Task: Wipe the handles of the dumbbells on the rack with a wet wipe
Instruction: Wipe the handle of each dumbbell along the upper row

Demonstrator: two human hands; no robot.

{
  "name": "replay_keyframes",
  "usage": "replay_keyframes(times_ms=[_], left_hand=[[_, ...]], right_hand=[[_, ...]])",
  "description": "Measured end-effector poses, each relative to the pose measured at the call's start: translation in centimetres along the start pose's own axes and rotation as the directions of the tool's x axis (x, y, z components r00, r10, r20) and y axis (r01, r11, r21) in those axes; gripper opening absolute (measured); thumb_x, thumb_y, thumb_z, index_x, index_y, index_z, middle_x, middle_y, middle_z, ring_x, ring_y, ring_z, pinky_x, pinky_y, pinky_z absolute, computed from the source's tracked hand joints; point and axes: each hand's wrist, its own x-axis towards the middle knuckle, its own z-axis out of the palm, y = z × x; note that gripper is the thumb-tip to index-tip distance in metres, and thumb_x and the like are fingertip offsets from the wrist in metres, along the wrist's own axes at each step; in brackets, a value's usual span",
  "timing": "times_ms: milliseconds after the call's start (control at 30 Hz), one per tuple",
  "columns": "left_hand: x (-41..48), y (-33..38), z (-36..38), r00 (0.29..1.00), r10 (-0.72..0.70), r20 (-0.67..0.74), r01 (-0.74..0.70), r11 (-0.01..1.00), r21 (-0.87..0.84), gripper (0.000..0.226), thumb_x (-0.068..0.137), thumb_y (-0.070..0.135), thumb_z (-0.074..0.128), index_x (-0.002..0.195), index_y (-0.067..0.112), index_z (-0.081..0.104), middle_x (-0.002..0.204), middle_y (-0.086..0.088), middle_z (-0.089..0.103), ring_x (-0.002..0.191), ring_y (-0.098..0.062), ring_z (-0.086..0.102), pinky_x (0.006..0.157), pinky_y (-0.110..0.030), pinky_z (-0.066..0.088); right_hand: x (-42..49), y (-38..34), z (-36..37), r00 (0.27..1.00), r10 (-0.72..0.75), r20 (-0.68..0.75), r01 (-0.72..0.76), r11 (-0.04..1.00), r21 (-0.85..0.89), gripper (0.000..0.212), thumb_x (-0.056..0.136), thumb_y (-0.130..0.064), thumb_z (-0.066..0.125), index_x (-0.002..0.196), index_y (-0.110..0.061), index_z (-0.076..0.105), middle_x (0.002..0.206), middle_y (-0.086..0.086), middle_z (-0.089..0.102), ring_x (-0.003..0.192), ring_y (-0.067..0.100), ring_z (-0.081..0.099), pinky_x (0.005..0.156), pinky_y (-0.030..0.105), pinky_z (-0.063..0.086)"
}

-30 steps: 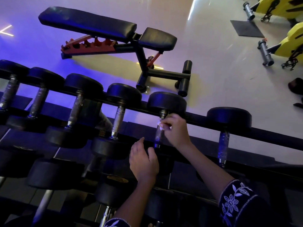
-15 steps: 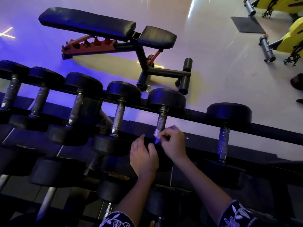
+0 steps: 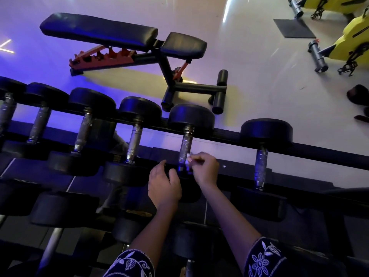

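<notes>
Six dumbbells counted along the top row of the rack [image 3: 323,154], black heads and knurled metal handles, the leftmost cut off by the frame edge. More on the lower tiers, too dark to count surely. Right hand [image 3: 204,170] at the fifth dumbbell [image 3: 190,116] from the left, fingers [image 3: 197,157] closed in a pinch on one small white wet wipe [image 3: 188,158], pressed to the right side of the handle [image 3: 185,144] near its lower end, just above the near head. Left hand [image 3: 163,185] just beside, lying on the same dumbbell's dark near head, thumb raised, fingers bent over the edge; gripping or merely resting, impossible to tell. Two sleeves [image 3: 129,264], dark with white flower embroidery, at the bottom edge. Sixth dumbbell [image 3: 266,130] well apart to the right, untouched. Beyond the rack, on the pale floor [image 3: 259,86]: one padded bench [image 3: 99,31] with a red notched adjuster, two yellow machines [image 3: 353,45] at the upper right, one dark mat [image 3: 293,28] between them and the bench
</notes>
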Motion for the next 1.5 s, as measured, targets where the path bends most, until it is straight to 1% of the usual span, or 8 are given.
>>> replay_keyframes(times_ms=[367,700,833,933,1067,1200,1367,1500], left_hand=[[0.3,-0.1,-0.4,1.0,0.01,0.016,-0.01,1.0,-0.028,0.046,0.091,0.033,0.043,0.132,0.019,0.056,0.131,-0.004,0.058,0.115,-0.026,0.055,0.089,-0.043,0.045],[-0.5,1.3,-0.8,0.996,0.066,0.059,-0.076,0.978,0.196,0.043,0.092,0.021,0.045,0.13,0.004,0.054,0.136,-0.017,0.052,0.132,-0.033,0.043,0.117,-0.056,0.017],[-2.6,2.7,0.7,0.923,0.36,0.137,-0.385,0.883,0.269,0.038,0.092,0.024,0.046,0.122,0.005,0.06,0.133,-0.014,0.055,0.134,-0.029,0.042,0.118,-0.054,0.001],[-5.5,5.8,2.7,0.824,0.515,0.235,-0.545,0.834,0.086,0.042,0.093,0.026,0.045,0.126,0.003,0.058,0.134,-0.015,0.055,0.132,-0.03,0.045,0.12,-0.046,0.016],[-9.4,8.7,6.2,0.809,0.467,0.357,-0.432,0.884,-0.176,0.038,0.094,0.01,0.056,0.131,0.002,0.053,0.132,-0.012,0.055,0.127,-0.024,0.047,0.105,-0.021,0.028],[-12.8,9.5,9.4,0.928,0.176,0.33,-0.099,0.967,-0.235,0.04,0.096,0.014,0.053,0.134,0.004,0.052,0.133,-0.01,0.054,0.124,-0.023,0.05,0.104,-0.027,0.035],[-15.3,9.2,13.1,0.972,-0.006,0.233,0.034,0.993,-0.116,0.039,0.097,0.026,0.045,0.131,0.01,0.054,0.136,-0.009,0.052,0.129,-0.026,0.046,0.108,-0.047,0.038],[-14.6,10.4,15.0,0.967,-0.144,0.211,0.121,0.986,0.117,0.049,0.096,0.033,0.045,0.139,0.011,0.048,0.152,-0.01,0.037,0.14,-0.027,0.032,0.113,-0.048,0.027]], right_hand=[[-2.1,-3.0,-5.2,0.826,0.382,0.415,-0.554,0.411,0.724,0.015,0.081,0.012,0.06,0.085,-0.001,0.065,0.075,0.011,0.07,0.067,0.022,0.068,0.065,0.029,0.058],[-3.9,-3.0,-13.2,0.861,0.386,0.332,-0.485,0.424,0.765,0.019,0.081,0.01,0.062,0.098,0.001,0.063,0.092,0.017,0.065,0.088,0.03,0.063,0.066,0.029,0.057],[-3.5,-2.8,-15.7,0.882,0.368,0.294,-0.442,0.434,0.785,0.023,0.082,0.01,0.061,0.104,0.003,0.062,0.087,0.012,0.066,0.074,0.022,0.065,0.067,0.03,0.058],[-2.8,-2.4,-17.5,0.9,0.364,0.241,-0.4,0.465,0.79,0.026,0.081,0.011,0.062,0.106,0.005,0.062,0.084,0.012,0.067,0.071,0.023,0.066,0.065,0.03,0.058],[-1.2,-1.3,-20.0,0.927,0.347,0.142,-0.327,0.563,0.759,0.015,0.078,0.014,0.064,0.087,0.002,0.065,0.078,0.011,0.072,0.077,0.029,0.066,0.068,0.033,0.059],[-0.1,0.9,-21.4,0.927,0.354,0.124,-0.335,0.632,0.699,0.017,0.077,0.015,0.065,0.086,0.001,0.064,0.081,0.013,0.071,0.075,0.027,0.066,0.071,0.036,0.058],[0.8,3.9,-21.5,0.939,0.338,0.066,-0.323,0.802,0.502,0.017,0.074,0.008,0.072,0.085,-0.004,0.07,0.088,0.018,0.071,0.081,0.033,0.068,0.078,0.053,0.056],[1.7,5.8,-21.2,0.996,0.09,-0.013,-0.089,0.994,0.069,0.022,0.07,-0.015,0.075,0.09,-0.021,0.077,0.085,0.002,0.074,0.08,0.018,0.07,0.077,0.039,0.058]])
